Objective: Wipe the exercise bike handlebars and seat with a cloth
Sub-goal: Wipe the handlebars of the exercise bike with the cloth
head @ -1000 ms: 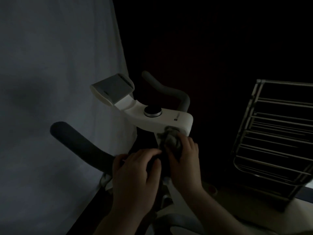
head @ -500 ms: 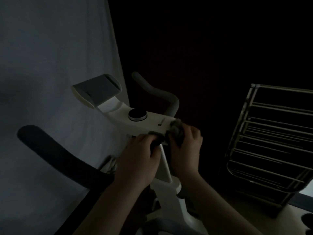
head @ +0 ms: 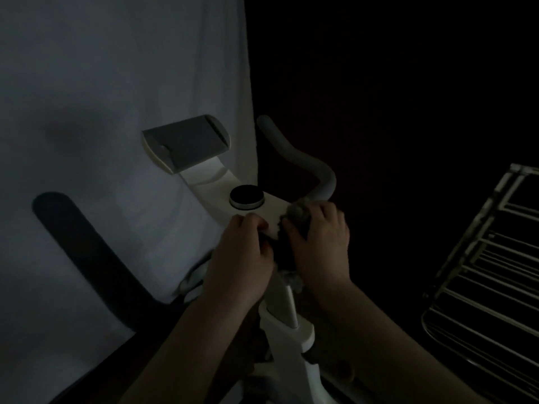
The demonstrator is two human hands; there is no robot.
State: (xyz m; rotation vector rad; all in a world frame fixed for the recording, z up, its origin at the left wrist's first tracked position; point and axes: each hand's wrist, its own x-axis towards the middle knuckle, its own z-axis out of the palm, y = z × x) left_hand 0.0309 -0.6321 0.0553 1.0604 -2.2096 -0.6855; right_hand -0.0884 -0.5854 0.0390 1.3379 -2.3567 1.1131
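In the dim room both hands sit at the bike's white console (head: 264,209). The right hand (head: 319,243) clutches a bunched grey cloth (head: 299,212) against the right handlebar (head: 303,161) base; the left hand (head: 242,255) curls its fingers over the console's near edge.

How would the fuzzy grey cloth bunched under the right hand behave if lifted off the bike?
The fuzzy grey cloth would probably flop: it bunches up under the right hand and a tuft hangs limp below it. It looks light for its size. Its nap likely grips the white bike console rather than sliding.
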